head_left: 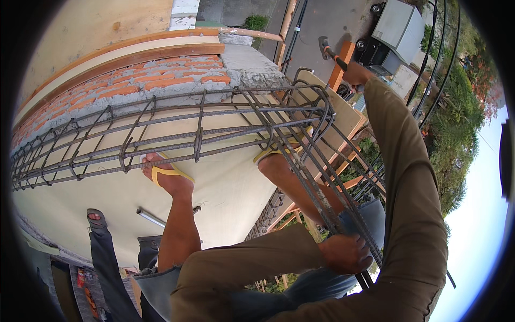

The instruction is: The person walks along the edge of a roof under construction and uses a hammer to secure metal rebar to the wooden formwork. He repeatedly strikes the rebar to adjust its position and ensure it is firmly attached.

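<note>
My left hand (346, 253) is closed around a steel rebar (322, 201) of the cage bars that slant down toward me. In my right hand (358, 75), with the arm stretched out to the far right, is a hammer (324, 47) with a dark head and an orange-and-black handle. Its head is raised beside an orange-brown board (341, 65) and touches nothing I can make out. Between my feet and the wall lies a long rebar cage (161, 146) tied with stirrups, meeting the slanting bars at a corner (273, 126).
My feet in yellow flip-flops (166, 174) stand on a pale panel (230, 188). A metal tube-like tool (151, 217) lies there, near another person's sandalled foot (96, 219). Beyond are a brick wall (134, 83), cables (429, 53) and a truck (397, 32) far below.
</note>
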`<action>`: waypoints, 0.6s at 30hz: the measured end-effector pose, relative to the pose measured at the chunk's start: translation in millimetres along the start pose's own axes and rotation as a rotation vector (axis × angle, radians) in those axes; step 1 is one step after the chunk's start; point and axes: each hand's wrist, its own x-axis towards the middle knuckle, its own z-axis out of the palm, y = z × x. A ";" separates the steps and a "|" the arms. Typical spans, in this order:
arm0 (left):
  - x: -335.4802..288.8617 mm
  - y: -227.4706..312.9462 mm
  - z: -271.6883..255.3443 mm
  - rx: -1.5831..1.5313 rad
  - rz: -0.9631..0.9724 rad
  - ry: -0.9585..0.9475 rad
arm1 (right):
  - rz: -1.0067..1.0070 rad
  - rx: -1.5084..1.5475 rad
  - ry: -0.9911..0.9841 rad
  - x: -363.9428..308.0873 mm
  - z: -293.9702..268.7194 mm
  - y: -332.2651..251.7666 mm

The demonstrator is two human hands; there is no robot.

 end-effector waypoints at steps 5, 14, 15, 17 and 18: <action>1.3 1.4 -3.5 -0.018 -0.004 0.105 | -0.321 0.012 0.323 -73.2 -35.6 -21.9; 0.2 0.8 -0.8 0.003 0.000 0.180 | -0.086 -0.122 -0.054 -53.3 36.5 -14.3; 0.7 -0.3 -1.7 0.017 0.003 0.157 | 0.097 -0.470 -0.109 -66.7 52.1 -22.7; 0.7 -1.0 -0.7 0.026 0.003 0.149 | 0.034 -0.391 -0.108 -63.1 41.2 -30.4; 0.0 -1.5 1.6 0.022 -0.001 0.165 | 0.007 -0.353 -0.107 -66.5 35.6 -35.0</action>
